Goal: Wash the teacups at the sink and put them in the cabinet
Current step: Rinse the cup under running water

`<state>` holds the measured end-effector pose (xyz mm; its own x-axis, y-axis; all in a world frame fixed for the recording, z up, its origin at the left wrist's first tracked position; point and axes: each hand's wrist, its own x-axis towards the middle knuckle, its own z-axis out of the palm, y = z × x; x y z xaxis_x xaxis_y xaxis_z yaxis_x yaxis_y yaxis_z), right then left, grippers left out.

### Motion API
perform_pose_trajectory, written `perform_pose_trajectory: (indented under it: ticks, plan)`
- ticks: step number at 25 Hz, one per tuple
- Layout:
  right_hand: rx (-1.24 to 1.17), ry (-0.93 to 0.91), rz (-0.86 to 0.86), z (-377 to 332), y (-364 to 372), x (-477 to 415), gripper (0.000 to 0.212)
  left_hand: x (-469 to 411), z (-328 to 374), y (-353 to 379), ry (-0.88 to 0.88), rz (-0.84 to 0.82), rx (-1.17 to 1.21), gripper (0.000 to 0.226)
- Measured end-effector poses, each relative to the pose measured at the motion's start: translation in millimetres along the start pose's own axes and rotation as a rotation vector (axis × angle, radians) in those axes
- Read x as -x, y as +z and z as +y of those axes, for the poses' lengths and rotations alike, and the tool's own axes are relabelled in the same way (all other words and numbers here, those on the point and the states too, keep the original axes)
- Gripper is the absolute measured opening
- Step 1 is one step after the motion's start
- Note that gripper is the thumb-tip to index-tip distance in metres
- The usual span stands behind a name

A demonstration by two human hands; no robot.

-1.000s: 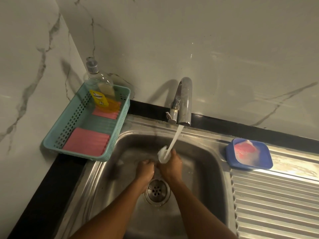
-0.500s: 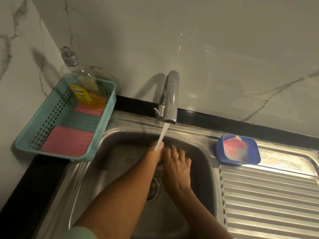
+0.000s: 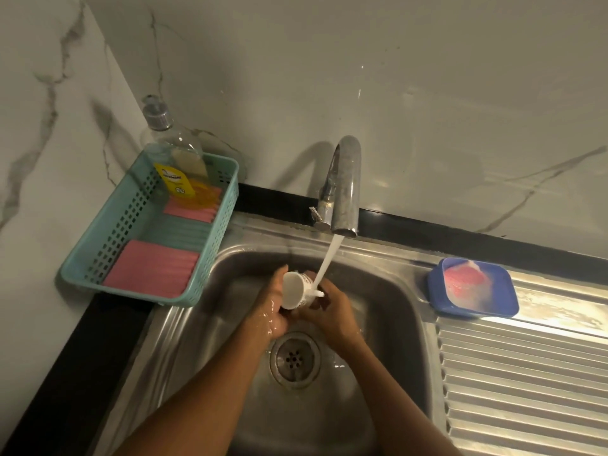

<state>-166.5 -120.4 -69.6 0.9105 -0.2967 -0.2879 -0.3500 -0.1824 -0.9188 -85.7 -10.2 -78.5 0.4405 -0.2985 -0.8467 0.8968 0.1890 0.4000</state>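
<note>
At the bottom centre of the frame, just beyond the round steel drain [image 3: 295,358] of the stainless sink [image 3: 403,311], the left hand [image 3: 271,311] wraps around the small white ceramic teacup [image 3: 293,288], which is tipped on its side. The right hand [image 3: 334,312] grips the cup at its handle side. The white water stream [image 3: 325,264] from the curved chrome tap [image 3: 343,185] lands near the handle. A good rinse likely means rolling the cup so water reaches inside, with a firm grip because wet glaze slips. At the upper left, a teal plastic basket [image 3: 227,209] holds pink sponges [image 3: 151,269].
</note>
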Motion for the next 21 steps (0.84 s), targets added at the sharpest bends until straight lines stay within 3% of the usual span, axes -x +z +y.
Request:
perform_pose_trajectory:
  ticks: [3,6,11,13,16,19,21]
  plan:
    - [-0.075,-0.034,0.132,6.9,8.3,6.5,0.032,-5.1,-5.0,2.8,-0.048,0.075,0.119,0.064]
    - [-0.028,0.055,0.223,7.4,7.6,8.8,0.006,-3.6,-14.5,6.1,-0.112,0.087,0.102,0.067]
    - [0.244,0.086,0.058,7.1,11.2,0.2,0.014,-7.3,-26.8,0.2,-0.063,0.035,0.190,0.055]
    - [0.116,0.134,0.090,0.8,13.8,-3.2,0.011,-5.9,-29.9,-0.5,-0.046,0.020,0.153,0.051]
    - [-0.188,0.296,0.065,-8.0,15.9,-3.3,0.025,4.2,-31.7,6.2,-0.058,0.022,0.084,0.060]
    - [-0.234,0.309,0.066,-13.5,11.3,0.7,0.024,4.0,-39.6,13.6,0.020,0.024,-0.065,0.074]
    - [-0.243,0.343,0.053,-13.4,5.3,-0.2,0.031,4.1,-44.8,13.4,0.047,-0.011,-0.179,0.068]
